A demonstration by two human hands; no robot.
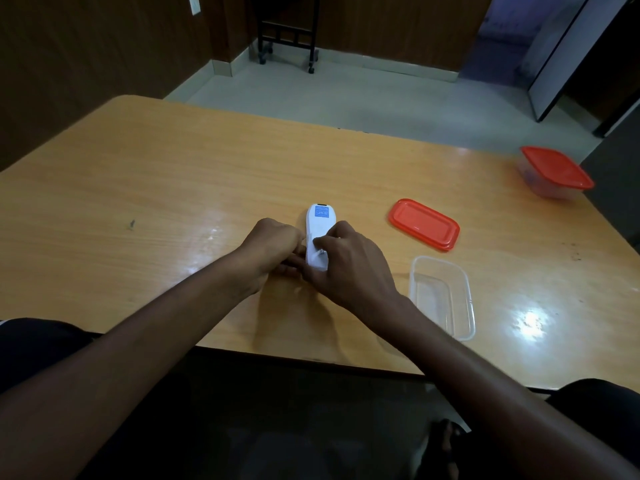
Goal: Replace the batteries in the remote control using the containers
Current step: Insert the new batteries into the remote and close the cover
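A white remote control lies face down on the wooden table, a blue label near its far end. My left hand grips its near end from the left side. My right hand covers the near end from the right, fingertips pressing on the battery compartment, where a metal spring shows. An open clear container stands to the right of my right hand. Its red lid lies flat beyond it. A second clear container with a red lid on sits at the far right corner. No batteries are visible.
The table's near edge runs just below my forearms. Beyond the far edge lies grey floor, with a wheeled black stand by the wooden wall. A dark-framed panel leans at the upper right.
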